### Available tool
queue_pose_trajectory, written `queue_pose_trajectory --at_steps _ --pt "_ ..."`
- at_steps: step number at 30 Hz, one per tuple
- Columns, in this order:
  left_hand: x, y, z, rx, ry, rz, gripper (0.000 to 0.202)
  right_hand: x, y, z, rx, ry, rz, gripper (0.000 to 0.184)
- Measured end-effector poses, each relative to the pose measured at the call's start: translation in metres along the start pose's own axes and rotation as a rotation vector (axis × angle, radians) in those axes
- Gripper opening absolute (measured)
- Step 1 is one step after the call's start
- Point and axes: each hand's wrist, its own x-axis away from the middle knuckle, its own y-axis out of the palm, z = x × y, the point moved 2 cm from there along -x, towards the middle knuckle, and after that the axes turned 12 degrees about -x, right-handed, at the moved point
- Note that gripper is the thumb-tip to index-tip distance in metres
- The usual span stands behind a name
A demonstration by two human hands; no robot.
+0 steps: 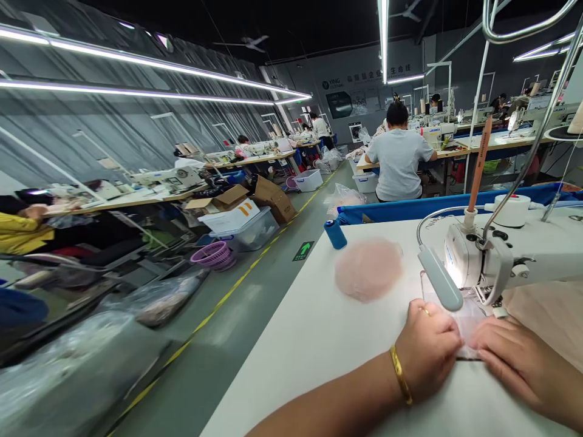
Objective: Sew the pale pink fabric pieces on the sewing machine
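Left hand: the left hand (pixel 428 346) lies knuckles up on the near edge of the table, with a gold bangle (pixel 401 375) on the wrist and a ring on one finger. Its fingers are curled onto a thin, pale pink, see-through piece of fabric (pixel 470 321). The fingertips are hidden, so whether they pinch the fabric or only press it cannot be told.
Right hand: the right hand (pixel 523 363) lies flat with fingers stretched out and released, resting on the same fabric just beside the left hand. Its wrist is cut off at the frame edge.
Fabric: it lies flat on the table between the two hands and runs under the needle end of a white industrial sewing machine (pixel 483 261). The needle is hidden behind a grey lamp head (pixel 439 277).
Hard to see: the machine's right side runs out of frame.
Table: a white worktop (pixel 314 340). A round stack of pink fabric pieces (pixel 368 270) lies near the hands, and a blue thread cone (pixel 336 234) stands beyond it.
Room: a long workshop with strip lights and rows of sewing tables. A person in a grey shirt (pixel 399 161) sits with back turned. The grey floor has a green arrow mark (pixel 303 250). The left side is blurred.
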Motion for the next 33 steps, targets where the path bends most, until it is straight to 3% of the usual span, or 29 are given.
queue_pose_trajectory --at_steps 5,13,18,24,33 --pt "0.009 0.004 0.006 -0.029 0.097 -0.051 0.012 0.004 0.000 0.001 0.103 -0.017 -0.058 0.021" --pt "0.005 0.013 0.000 -0.043 0.114 0.017 0.012 0.009 0.008 0.018 0.195 -0.004 -0.057 0.021" --pt "-0.001 0.015 -0.006 -0.055 0.086 0.033 0.013 0.008 0.013 0.029 0.231 0.002 -0.008 0.022" --pt "-0.008 0.015 -0.015 -0.059 0.034 -0.037 0.012 0.002 0.013 0.031 0.245 -0.030 0.086 0.021" --pt "-0.012 0.010 -0.021 0.050 -0.050 -0.047 0.014 -0.011 0.018 0.029 0.186 -0.056 0.077 0.024"
